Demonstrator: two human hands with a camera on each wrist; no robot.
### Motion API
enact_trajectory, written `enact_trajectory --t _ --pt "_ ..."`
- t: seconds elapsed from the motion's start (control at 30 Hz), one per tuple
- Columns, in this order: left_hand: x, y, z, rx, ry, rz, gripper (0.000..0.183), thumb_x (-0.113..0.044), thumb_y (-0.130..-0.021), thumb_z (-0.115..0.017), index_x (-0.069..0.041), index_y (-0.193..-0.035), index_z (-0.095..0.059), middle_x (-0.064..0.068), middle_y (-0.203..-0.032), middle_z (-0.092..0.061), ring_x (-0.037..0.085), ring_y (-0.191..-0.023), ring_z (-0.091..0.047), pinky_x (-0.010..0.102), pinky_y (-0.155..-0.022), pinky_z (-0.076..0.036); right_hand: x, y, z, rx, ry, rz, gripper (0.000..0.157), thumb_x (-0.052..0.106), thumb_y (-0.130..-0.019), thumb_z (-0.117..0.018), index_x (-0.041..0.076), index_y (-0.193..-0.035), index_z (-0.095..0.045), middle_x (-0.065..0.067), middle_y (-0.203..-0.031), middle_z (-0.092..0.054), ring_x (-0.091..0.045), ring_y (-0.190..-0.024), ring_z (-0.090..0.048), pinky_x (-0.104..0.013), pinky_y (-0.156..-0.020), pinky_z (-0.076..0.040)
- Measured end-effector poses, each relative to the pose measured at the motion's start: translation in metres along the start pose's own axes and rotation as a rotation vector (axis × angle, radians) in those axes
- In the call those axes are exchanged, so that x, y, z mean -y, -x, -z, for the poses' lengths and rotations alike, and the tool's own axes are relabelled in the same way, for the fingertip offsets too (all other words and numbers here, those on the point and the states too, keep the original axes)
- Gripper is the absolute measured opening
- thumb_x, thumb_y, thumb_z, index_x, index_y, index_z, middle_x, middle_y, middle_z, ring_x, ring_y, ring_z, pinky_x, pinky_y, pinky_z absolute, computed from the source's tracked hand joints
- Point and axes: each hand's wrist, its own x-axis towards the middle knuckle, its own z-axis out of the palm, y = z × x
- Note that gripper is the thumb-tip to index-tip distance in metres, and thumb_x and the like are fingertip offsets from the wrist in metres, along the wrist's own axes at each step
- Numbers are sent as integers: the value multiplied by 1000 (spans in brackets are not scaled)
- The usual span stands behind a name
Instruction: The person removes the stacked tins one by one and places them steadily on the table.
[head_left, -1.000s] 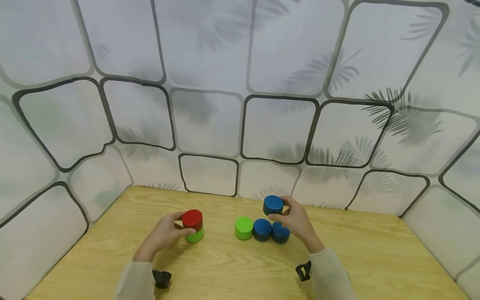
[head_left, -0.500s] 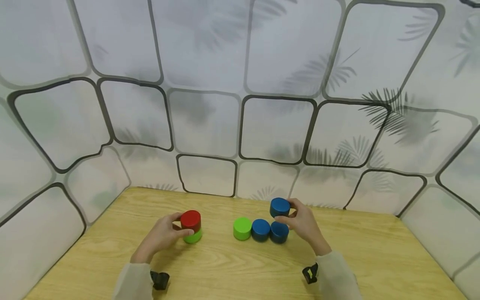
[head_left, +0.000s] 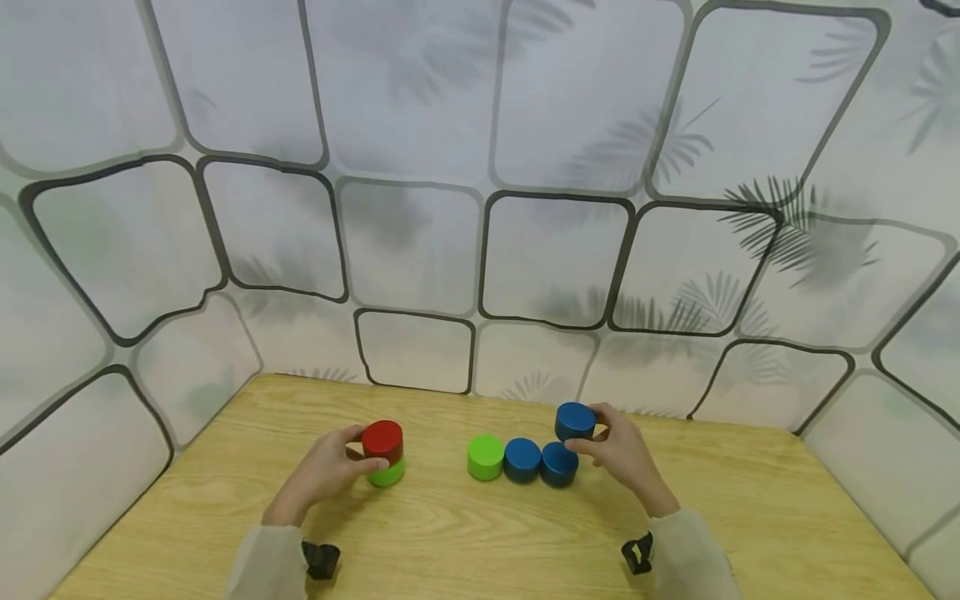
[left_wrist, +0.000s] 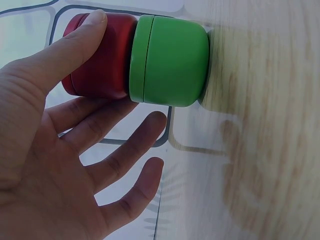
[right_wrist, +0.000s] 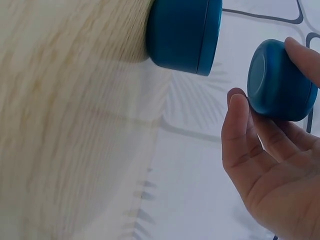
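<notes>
My left hand (head_left: pixel 327 468) grips a round red canister (left_wrist: pixel 107 57) between thumb and fingers. The red one sits squarely on a green canister (left_wrist: pixel 172 62), which stands on the table; the two lower fingers stretch out beside the stack. My right hand (head_left: pixel 624 450) holds a blue canister (head_left: pixel 575 421) in the air, its bottom showing in the right wrist view. Just below and to its left stands another blue canister (head_left: pixel 559 465), with a gap between them in the right wrist view. A further blue canister (head_left: pixel 522 461) and a green one (head_left: pixel 486 457) complete that row.
All of this is on a light wood-grain table (head_left: pixel 450 533). A pale curtain (head_left: pixel 420 242) with dark line shapes and leaf prints rises behind and along both sides. Black wrist straps (head_left: pixel 322 561) show at the sleeves.
My right hand has carried the blue canister to the right and slightly down, from over the row to above its right end. My left hand keeps its hold on the red canister.
</notes>
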Motion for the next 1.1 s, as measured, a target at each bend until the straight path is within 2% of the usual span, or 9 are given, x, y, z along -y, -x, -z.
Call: enact_trajectory --t 0.47,0.77,0.97,1.1 --pt "1 0 0 5 -4 11 67 -19 -88 -82 14 -137 -52 26 -125 -64 30 -97 -67 40 -75 -56 -14 8 9 1 55 -41 56 8 -82 -84 -8 -129 -57 -25 -119 -65 -25 -72 -65 -32 -56 -54" --pt "0 -1 0 4 -1 13 66 -19 -87 -82 14 -136 -53 25 -125 -64 30 -97 -67 41 -77 -56 -23 10 18 31 99 -48 58 9 -81 -84 -11 -127 -55 -32 -120 -63 -26 -72 -66 -35 -56 -55" --pt "0 0 0 -2 -2 6 65 -18 -87 -83 14 -135 -54 25 -125 -64 30 -97 -68 39 -74 -56 -26 11 21 49 124 -56 55 9 -80 -85 -10 -123 -57 -34 -119 -62 -30 -85 -68 -36 -56 -55" --pt "0 0 0 1 0 9 66 -19 -87 -83 14 -136 -54 25 -124 -65 30 -96 -68 39 -72 -56 -29 11 21 73 127 -98 56 9 -79 -85 -10 -123 -57 -38 -123 -59 -34 -91 -68 -38 -56 -56"
